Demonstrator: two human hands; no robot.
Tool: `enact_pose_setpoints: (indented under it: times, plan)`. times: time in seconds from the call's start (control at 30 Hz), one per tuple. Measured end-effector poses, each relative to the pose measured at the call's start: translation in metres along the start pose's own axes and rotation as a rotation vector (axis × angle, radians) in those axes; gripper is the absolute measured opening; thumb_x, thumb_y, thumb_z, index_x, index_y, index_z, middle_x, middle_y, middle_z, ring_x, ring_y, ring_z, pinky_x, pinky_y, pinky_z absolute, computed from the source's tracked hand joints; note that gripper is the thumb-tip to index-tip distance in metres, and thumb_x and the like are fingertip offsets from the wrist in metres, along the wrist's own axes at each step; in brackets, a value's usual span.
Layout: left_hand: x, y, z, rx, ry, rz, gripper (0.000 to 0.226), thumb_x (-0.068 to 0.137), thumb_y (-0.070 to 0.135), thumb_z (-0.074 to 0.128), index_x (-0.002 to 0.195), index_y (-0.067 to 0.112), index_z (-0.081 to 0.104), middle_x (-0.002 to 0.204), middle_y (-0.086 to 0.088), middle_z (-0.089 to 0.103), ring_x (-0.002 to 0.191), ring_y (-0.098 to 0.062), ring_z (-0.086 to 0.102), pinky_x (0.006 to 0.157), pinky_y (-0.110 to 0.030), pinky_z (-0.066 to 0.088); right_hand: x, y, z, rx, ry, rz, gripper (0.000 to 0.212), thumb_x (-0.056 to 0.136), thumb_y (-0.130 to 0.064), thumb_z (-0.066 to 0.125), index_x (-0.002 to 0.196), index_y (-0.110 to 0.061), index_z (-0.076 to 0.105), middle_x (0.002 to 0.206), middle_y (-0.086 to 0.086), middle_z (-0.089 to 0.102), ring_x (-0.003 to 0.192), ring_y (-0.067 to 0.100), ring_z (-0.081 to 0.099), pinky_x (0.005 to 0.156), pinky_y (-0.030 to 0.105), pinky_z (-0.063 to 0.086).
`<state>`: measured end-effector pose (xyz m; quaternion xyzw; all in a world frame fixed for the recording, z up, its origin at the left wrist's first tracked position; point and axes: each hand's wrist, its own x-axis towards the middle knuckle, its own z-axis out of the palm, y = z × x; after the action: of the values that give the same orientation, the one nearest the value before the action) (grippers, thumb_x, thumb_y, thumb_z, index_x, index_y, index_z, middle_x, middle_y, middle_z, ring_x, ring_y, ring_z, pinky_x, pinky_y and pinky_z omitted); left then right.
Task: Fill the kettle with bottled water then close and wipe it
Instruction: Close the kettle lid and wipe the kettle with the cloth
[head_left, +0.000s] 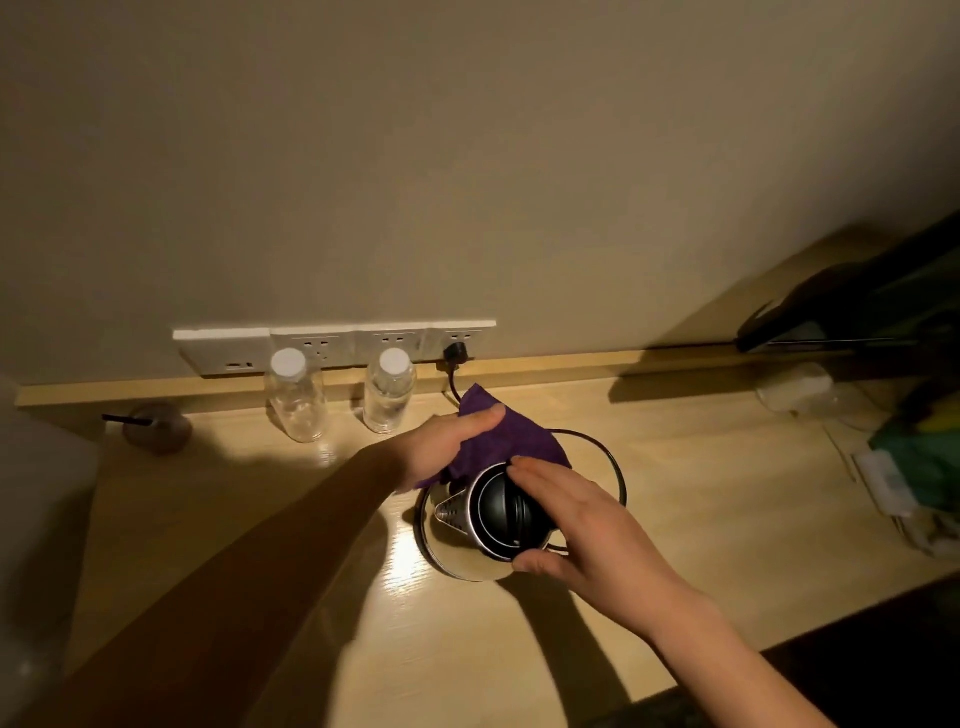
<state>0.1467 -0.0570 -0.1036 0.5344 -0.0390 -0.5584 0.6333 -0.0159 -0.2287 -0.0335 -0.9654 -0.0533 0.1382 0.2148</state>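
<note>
Purple cloth (524, 441) partly behind kettle (465, 558)

A plain beige wall (467, 156) fills the upper half, dimly lit by warm yellow light. Low on it runs a row of white sockets (332, 345), just above a narrow wooden ledge (597, 364). Below lies a pale wood-grain table (701, 493), glossy with bright reflections. Its right end sits in deep shadow beside dark clutter (883, 322).
</note>
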Motion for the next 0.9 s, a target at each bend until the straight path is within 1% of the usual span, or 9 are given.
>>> enact_pose_setpoints:
  times: [0.07, 0.17, 0.27, 0.37, 0.43, 0.53, 0.6, 0.8, 0.9]
  plan:
    - [0.009, -0.004, 0.0, -0.003, 0.039, -0.026, 0.062, 0.076, 0.063, 0.072, 0.108, 0.01, 0.079, 0.119, -0.02, 0.075, 0.119, -0.038, 0.067, 0.115, -0.05, 0.043, -0.001, 0.006, 0.003, 0.0, 0.006, -0.028, 0.085, 0.087, -0.054, 0.073, 0.158, -0.029, 0.034, 0.164, -0.01, 0.036, 0.15, 0.009, 0.034, 0.119, 0.027, 0.03]
    - [0.023, -0.017, -0.005, 0.001, 0.131, -0.06, 0.092, 0.064, 0.068, 0.077, 0.118, -0.006, 0.069, 0.121, -0.033, 0.068, 0.113, -0.046, 0.067, 0.113, -0.055, 0.044, -0.002, 0.012, 0.005, -0.048, 0.021, -0.056, 0.082, 0.09, -0.061, 0.065, 0.158, -0.028, 0.034, 0.165, -0.009, 0.036, 0.151, 0.008, 0.034, 0.118, 0.023, 0.028]
    - [0.025, -0.02, -0.005, -0.012, 0.203, -0.061, 0.08, 0.074, 0.056, 0.074, 0.12, -0.008, 0.067, 0.124, -0.036, 0.066, 0.101, -0.039, 0.066, 0.112, -0.053, 0.043, -0.002, 0.013, 0.005, -0.085, 0.04, -0.074, 0.08, 0.092, -0.064, 0.061, 0.158, -0.027, 0.034, 0.165, -0.008, 0.036, 0.15, 0.009, 0.037, 0.116, 0.024, 0.031]
    - [0.024, -0.019, -0.004, -0.038, 0.17, -0.067, 0.099, 0.054, 0.065, 0.077, 0.121, -0.007, 0.067, 0.124, -0.034, 0.067, 0.107, -0.04, 0.066, 0.114, -0.054, 0.043, -0.003, 0.011, 0.008, -0.122, 0.064, -0.078, 0.079, 0.094, -0.065, 0.058, 0.158, -0.026, 0.034, 0.165, -0.006, 0.037, 0.149, 0.012, 0.039, 0.115, 0.027, 0.034]
    - [0.02, -0.017, -0.003, -0.049, 0.141, -0.076, 0.106, 0.052, 0.071, 0.079, 0.126, -0.003, 0.065, 0.124, -0.029, 0.069, 0.117, -0.041, 0.066, 0.113, -0.053, 0.045, -0.005, 0.007, 0.012, -0.156, 0.102, -0.054, 0.079, 0.095, -0.066, 0.056, 0.158, -0.024, 0.036, 0.164, -0.005, 0.039, 0.147, 0.013, 0.042, 0.114, 0.028, 0.036]
    - [0.006, -0.015, 0.0, -0.038, 0.071, -0.003, 0.076, 0.076, 0.058, 0.076, 0.124, 0.0, 0.068, 0.124, -0.025, 0.071, 0.117, -0.038, 0.067, 0.111, -0.046, 0.047, -0.009, -0.003, 0.02, -0.194, 0.176, 0.023, 0.077, 0.096, -0.068, 0.05, 0.156, -0.021, 0.039, 0.16, -0.002, 0.045, 0.143, 0.015, 0.048, 0.111, 0.027, 0.037]
    - [0.004, -0.021, -0.002, -0.093, 0.104, 0.039, 0.061, 0.078, 0.052, 0.076, 0.114, 0.002, 0.075, 0.122, -0.026, 0.071, 0.116, -0.04, 0.066, 0.115, -0.051, 0.043, -0.011, -0.011, 0.026, -0.202, 0.216, 0.071, 0.077, 0.095, -0.068, 0.051, 0.154, -0.018, 0.042, 0.158, 0.0, 0.049, 0.14, 0.016, 0.052, 0.108, 0.027, 0.04]
    - [0.008, -0.045, -0.014, -0.215, 0.25, 0.057, 0.062, 0.078, 0.052, 0.074, 0.114, 0.001, 0.075, 0.129, -0.03, 0.066, 0.128, -0.046, 0.058, 0.12, -0.056, 0.035, -0.012, -0.037, 0.04, -0.25, 0.325, 0.248, 0.078, 0.092, -0.069, 0.05, 0.147, -0.014, 0.048, 0.147, 0.005, 0.06, 0.129, 0.022, 0.063, 0.094, 0.033, 0.057]
    - [0.014, -0.057, -0.017, -0.145, 0.28, 0.058, 0.086, 0.07, 0.072, 0.074, 0.112, -0.003, 0.072, 0.123, -0.037, 0.065, 0.114, -0.05, 0.064, 0.114, -0.062, 0.04, -0.009, -0.052, 0.046, -0.28, 0.365, 0.35, 0.077, 0.092, -0.069, 0.056, 0.143, -0.01, 0.054, 0.14, 0.008, 0.065, 0.121, 0.026, 0.068, 0.085, 0.036, 0.061]
